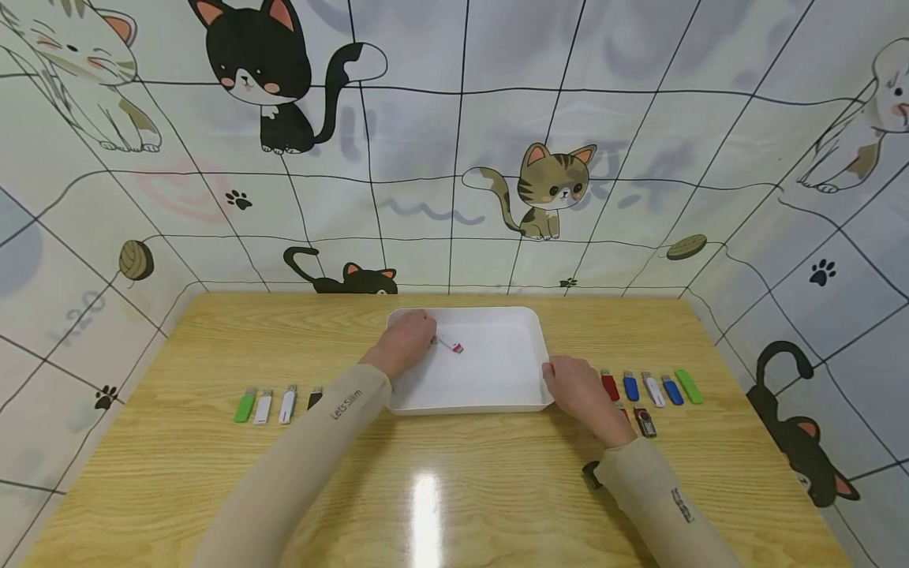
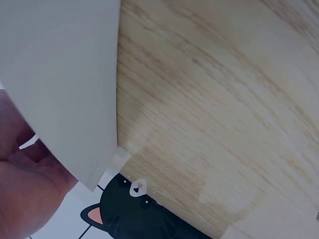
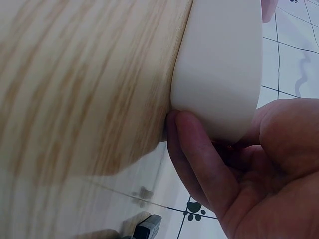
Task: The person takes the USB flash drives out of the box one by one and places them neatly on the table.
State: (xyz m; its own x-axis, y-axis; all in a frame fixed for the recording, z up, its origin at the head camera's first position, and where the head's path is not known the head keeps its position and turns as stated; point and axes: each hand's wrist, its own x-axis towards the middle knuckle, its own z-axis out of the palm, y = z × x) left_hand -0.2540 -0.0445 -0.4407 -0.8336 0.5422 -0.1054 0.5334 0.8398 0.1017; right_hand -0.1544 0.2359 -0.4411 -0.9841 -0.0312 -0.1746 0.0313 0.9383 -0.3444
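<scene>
A white tray (image 1: 497, 379) stands on the wooden table. My left hand (image 1: 405, 343) reaches over its left wall, fingers curled downward inside. A small red-and-white USB stick (image 1: 454, 345) shows at those fingertips, which pinch its near end; the fingers hide part of it. In the left wrist view, the tray wall (image 2: 65, 84) covers most of the left fingers. My right hand (image 1: 578, 386) grips the tray's right side near the front corner. In the right wrist view, fingers (image 3: 199, 149) press the outer wall low down, with the thumb side at the rim.
Several USB sticks lie right of the tray, among them a red one (image 1: 609, 385), a blue one (image 1: 630, 386) and a green one (image 1: 689, 386). On the left are a green stick (image 1: 245, 405), white ones (image 1: 287, 405) and a black one (image 1: 316, 397) partly behind my sleeve.
</scene>
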